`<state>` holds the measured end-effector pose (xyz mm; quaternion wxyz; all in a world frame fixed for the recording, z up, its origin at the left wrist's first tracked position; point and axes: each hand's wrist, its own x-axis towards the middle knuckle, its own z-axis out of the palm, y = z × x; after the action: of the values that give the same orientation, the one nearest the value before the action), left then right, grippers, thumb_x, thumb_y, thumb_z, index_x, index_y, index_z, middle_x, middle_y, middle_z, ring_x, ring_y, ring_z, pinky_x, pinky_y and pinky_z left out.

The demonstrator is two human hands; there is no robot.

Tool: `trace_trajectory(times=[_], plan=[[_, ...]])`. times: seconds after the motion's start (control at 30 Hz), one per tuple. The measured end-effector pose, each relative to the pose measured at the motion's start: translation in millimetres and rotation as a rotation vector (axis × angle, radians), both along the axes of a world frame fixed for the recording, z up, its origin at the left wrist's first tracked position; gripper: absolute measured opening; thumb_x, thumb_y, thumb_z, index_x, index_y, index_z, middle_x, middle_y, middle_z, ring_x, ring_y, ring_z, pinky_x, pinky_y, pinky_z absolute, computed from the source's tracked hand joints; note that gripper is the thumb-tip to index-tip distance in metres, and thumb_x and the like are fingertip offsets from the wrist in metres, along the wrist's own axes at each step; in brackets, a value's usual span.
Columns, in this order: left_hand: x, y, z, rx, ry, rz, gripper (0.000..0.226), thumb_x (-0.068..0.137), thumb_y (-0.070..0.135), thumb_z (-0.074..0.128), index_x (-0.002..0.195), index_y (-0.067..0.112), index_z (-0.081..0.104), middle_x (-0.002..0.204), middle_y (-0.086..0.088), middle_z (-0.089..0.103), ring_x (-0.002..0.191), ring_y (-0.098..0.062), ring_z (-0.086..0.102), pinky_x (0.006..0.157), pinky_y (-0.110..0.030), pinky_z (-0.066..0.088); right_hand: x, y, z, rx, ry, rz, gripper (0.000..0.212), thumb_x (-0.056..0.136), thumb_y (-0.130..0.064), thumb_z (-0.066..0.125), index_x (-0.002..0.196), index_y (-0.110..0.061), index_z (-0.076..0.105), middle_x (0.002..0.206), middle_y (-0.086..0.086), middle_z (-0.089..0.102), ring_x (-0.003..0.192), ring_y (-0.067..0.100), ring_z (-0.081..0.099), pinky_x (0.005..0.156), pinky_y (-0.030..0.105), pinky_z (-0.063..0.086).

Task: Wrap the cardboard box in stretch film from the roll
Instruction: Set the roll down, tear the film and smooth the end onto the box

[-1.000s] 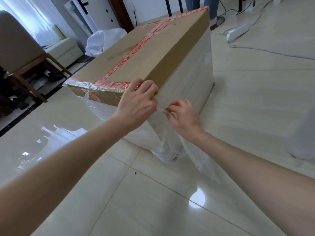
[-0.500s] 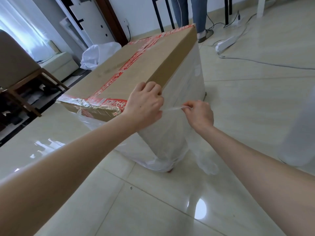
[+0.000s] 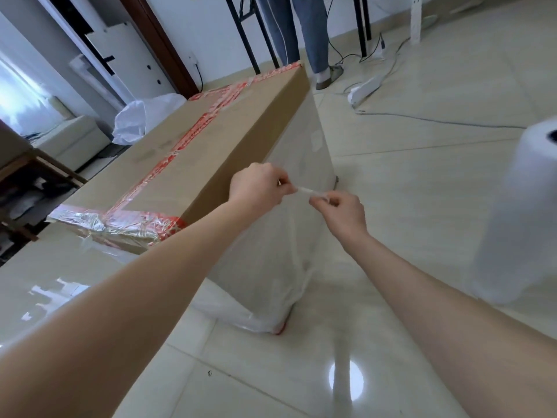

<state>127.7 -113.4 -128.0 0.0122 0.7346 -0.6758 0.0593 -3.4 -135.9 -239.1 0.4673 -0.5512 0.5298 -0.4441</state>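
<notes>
Bright, even daylight comes from a blown-out window point(image 3: 18, 95) far left of the cardboard box point(image 3: 211, 152). The glossy floor tiles point(image 3: 422, 206) mirror it, with a round glare spot point(image 3: 346, 384) in front of the box. Stretch film point(image 3: 295, 164) on the box's right side has a milky sheen. Shadows are faint. Wide-angle distortion bends the edges, and the roll point(image 3: 524, 212), right of the box, looks soft and overexposed.

Glossy tiled floor point(image 3: 422, 206), cardboard box point(image 3: 211, 152), film roll point(image 3: 524, 212), power strip point(image 3: 364, 89), cables point(image 3: 437, 123)
</notes>
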Motion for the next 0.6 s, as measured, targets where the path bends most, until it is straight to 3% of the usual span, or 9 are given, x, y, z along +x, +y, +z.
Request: trace_trajectory(times=[0.13, 0.23, 0.27, 0.37, 0.47, 0.53, 0.6], plan=[[2.3, -13.9, -1.1, -0.034, -0.084, -0.086, 0.028, 0.082, 0.055, 0.061, 0.094, 0.031, 0.068, 0.084, 0.012, 0.067, 0.082, -0.013, 0.061, 0.063, -0.027, 0.044, 8.5, -12.1, 0.7, -0.008, -0.003, 0.004, 0.024, 0.083, -0.037, 0.062, 0.073, -0.017, 0.072, 0.07, 0.004, 0.067, 0.074, 0.022, 0.059, 0.063, 0.034, 0.043], [-3.9, -28.6, -0.3, 0.109, 0.044, -0.144, 0.047, 0.072, 0.051, 0.073, 0.114, 0.031, 0.064, 0.099, 0.014, 0.067, 0.094, -0.011, 0.06, 0.076, -0.028, 0.044, 13.0, -19.9, 2.0, -0.027, -0.006, 0.009, 0.024, 0.084, -0.037, 0.058, 0.073, -0.019, 0.07, 0.074, 0.006, 0.068, 0.079, 0.024, 0.061, 0.066, 0.034, 0.045], [-6.2, -33.9, -0.4, 0.135, 0.031, -0.141, 0.044, 0.072, 0.047, 0.075, 0.112, 0.03, 0.066, 0.096, 0.012, 0.068, 0.091, -0.011, 0.061, 0.075, -0.027, 0.045, 13.8, -22.8, 1.7, -0.026, 0.002, 0.019, 0.023, 0.085, -0.036, 0.058, 0.076, -0.019, 0.071, 0.078, 0.006, 0.07, 0.082, 0.025, 0.062, 0.068, 0.035, 0.047], [-9.2, -45.6, 5.7, 0.13, 0.003, -0.103, 0.007, 0.079, 0.034, 0.071, 0.081, 0.027, 0.073, 0.072, 0.008, 0.068, 0.071, -0.014, 0.061, 0.053, -0.022, 0.038, 13.7, -27.3, 1.5, 0.016, -0.003, 0.086, 0.024, 0.088, -0.037, 0.056, 0.081, -0.023, 0.073, 0.091, 0.004, 0.073, 0.093, 0.023, 0.063, 0.08, 0.036, 0.05], [-6.5, -49.5, 19.0, 0.19, -0.003, -0.076, 0.012, 0.083, 0.028, 0.065, 0.071, 0.028, 0.067, 0.063, 0.012, 0.064, 0.063, -0.009, 0.058, 0.052, -0.021, 0.038, 5.3, -28.4, 3.6, 0.06, -0.055, 0.236, 0.027, 0.086, -0.045, 0.059, 0.076, -0.022, 0.068, 0.084, 0.0, 0.07, 0.087, 0.019, 0.062, 0.079, 0.033, 0.047], [-6.8, -50.7, 28.6, 0.23, -0.052, -0.062, 0.01, 0.085, 0.027, 0.062, 0.077, 0.028, 0.068, 0.071, 0.011, 0.068, 0.073, -0.011, 0.062, 0.064, -0.024, 0.043, -3.9, -28.9, 5.0, 0.113, 0.057, 0.349, 0.019, 0.08, -0.046, 0.067, 0.083, -0.027, 0.068, 0.087, -0.004, 0.066, 0.089, 0.016, 0.061, 0.08, 0.03, 0.045], [-10.0, -50.9, 37.8, 0.249, -0.116, -0.042, 0.009, 0.086, 0.027, 0.06, 0.082, 0.028, 0.068, 0.079, 0.011, 0.07, 0.081, -0.013, 0.063, 0.071, -0.025, 0.041, -13.7, -30.2, 8.7, 0.112, 0.312, 0.4, 0.018, 0.082, -0.044, 0.064, 0.081, -0.027, 0.067, 0.089, 0.003, 0.066, 0.094, 0.023, 0.063, 0.077, 0.03, 0.045]])
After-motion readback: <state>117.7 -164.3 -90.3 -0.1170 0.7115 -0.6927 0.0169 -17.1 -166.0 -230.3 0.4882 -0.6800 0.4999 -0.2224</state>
